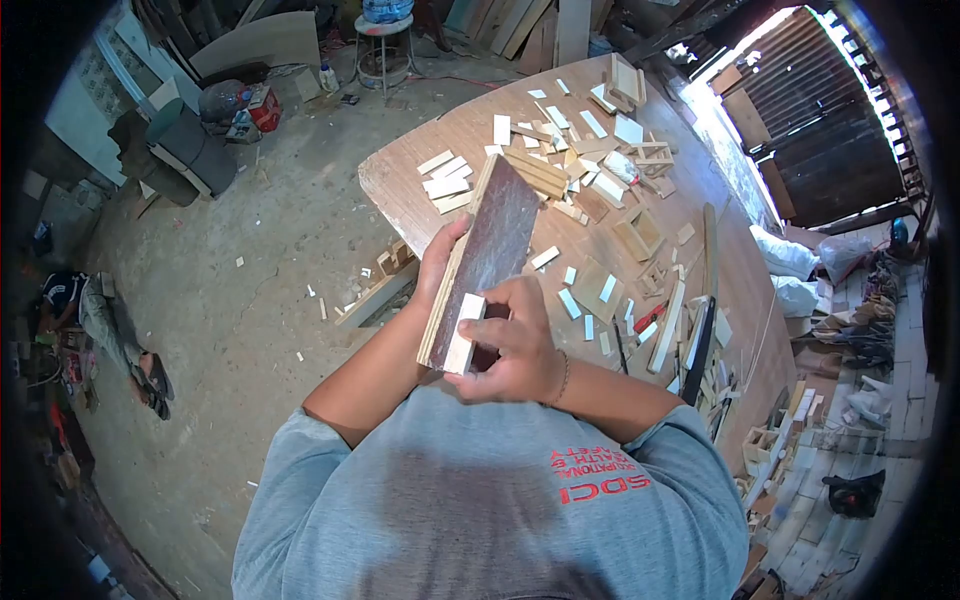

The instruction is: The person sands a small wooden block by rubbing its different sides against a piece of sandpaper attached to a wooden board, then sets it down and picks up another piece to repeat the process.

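A long block (497,225) with a dark, worn top face and pale layered wood edges is held tilted in front of my chest. My left hand (437,262) grips its left edge from the side, with part of the fingers hidden behind it. Against the dark face near the lower end, my right hand (515,340) holds a small pale wood piece (464,335), the thumb and fingers closed on it.
Beyond the block, a wooden table (400,165) bears many pale offcuts, small wooden frames (638,234) and a red-handled tool (650,318). A stool (383,28) stands beyond the table. At the far left, another person (100,310) is low near the floor.
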`<state>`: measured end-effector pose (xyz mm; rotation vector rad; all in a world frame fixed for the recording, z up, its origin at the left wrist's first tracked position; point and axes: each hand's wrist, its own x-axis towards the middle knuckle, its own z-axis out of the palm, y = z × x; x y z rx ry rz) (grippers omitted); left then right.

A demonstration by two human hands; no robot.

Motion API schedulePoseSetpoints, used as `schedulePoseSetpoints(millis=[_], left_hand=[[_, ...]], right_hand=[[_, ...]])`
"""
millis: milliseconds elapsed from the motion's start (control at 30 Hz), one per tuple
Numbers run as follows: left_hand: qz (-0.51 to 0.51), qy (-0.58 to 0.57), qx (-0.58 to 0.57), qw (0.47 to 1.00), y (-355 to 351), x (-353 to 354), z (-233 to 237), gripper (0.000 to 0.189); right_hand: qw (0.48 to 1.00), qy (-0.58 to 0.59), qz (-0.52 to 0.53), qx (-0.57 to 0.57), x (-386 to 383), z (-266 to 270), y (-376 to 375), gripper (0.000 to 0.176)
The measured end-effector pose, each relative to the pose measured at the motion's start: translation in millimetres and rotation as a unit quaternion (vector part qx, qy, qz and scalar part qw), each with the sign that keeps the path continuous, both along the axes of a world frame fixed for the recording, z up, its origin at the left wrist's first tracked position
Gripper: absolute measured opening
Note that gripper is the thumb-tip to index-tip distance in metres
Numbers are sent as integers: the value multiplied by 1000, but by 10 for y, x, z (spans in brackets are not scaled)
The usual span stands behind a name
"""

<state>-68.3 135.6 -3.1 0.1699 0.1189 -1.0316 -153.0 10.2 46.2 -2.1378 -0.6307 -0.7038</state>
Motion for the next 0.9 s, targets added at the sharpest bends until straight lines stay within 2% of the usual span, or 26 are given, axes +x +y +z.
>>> schedulePoseSetpoints(millis=[33, 67, 100, 167, 200, 233, 300, 333, 367, 433, 467, 533, 567, 633, 667, 700, 733, 800, 833, 867, 900], left_hand=[[-27, -1, -22, 999, 27, 9, -16, 62], [-26, 33, -45, 998, 30, 12, -24, 61], [-27, 34, -44, 998, 29, 5, -32, 61], [9, 31, -24, 999, -1, 7, -37, 61], [10, 28, -24, 999, -9, 39, -21, 61], [7, 15, -18, 1000, 3, 45, -10, 61], [-5, -5, -3, 1000, 44, 8, 6, 63], [-1, 38, 8, 999, 46, 8, 80, 65], [-3, 38, 8, 999, 44, 6, 92, 65], [11, 50, -27, 998, 16, 3, 102, 68], [5, 32, -46, 998, 19, 65, -35, 69], [3, 17, -21, 1000, -25, 69, 21, 68], [-1, 6, 9, 1000, -35, 53, 45, 68], [-2, 7, 4, 1000, -68, 57, 15, 68], [-17, 2, -60, 998, -74, 77, -63, 69], [-31, -4, -124, 992, -83, 84, -107, 69], [-19, 54, -94, 994, -78, 28, 52, 69], [-19, 50, -86, 995, -108, 40, 29, 69], [-18, 47, -78, 996, -111, 53, 6, 69], [0, -4, -21, 1000, -103, 60, -30, 68], [-3, -2, -18, 1000, -102, 42, 2, 68]], right_hand=[[999, -20, 47, -8, -28, -8, 30, 55], [1000, 11, -2, -13, 112, -143, -130, 52], [1000, 11, -2, -12, 255, -249, -190, 52], [984, 0, -170, 46, 447, -357, -271, 53], [993, 28, -103, 52, 279, -272, -107, 52], [993, 27, -104, 54, 158, -148, -3, 52], [997, -14, 71, 12, -22, 27, 134, 57], [998, -5, 59, -2, 33, -47, 2, 58], [1000, 8, -9, -1, 179, -130, -138, 52], [982, -27, -178, 58, 516, -303, -330, 52], [982, -27, -178, 55, 398, -322, -295, 52], [1000, 6, -5, 29, 104, -108, -43, 53], [999, 7, -8, 31, 72, -52, -42, 53], [997, -42, 66, -25, 9, 9, -93, 55], [1000, -19, 1, -11, 139, -151, -243, 54], [993, -2, -102, 64, 301, -309, -381, 55], [989, -12, -140, 48, 362, -316, -423, 53], [982, -24, -181, 36, 301, -213, -363, 51], [997, 0, -75, 8, 118, -25, -214, 49], [999, 27, 31, -19, -1, 65, -124, 46], [999, 30, 29, -15, 12, 55, -160, 46]])
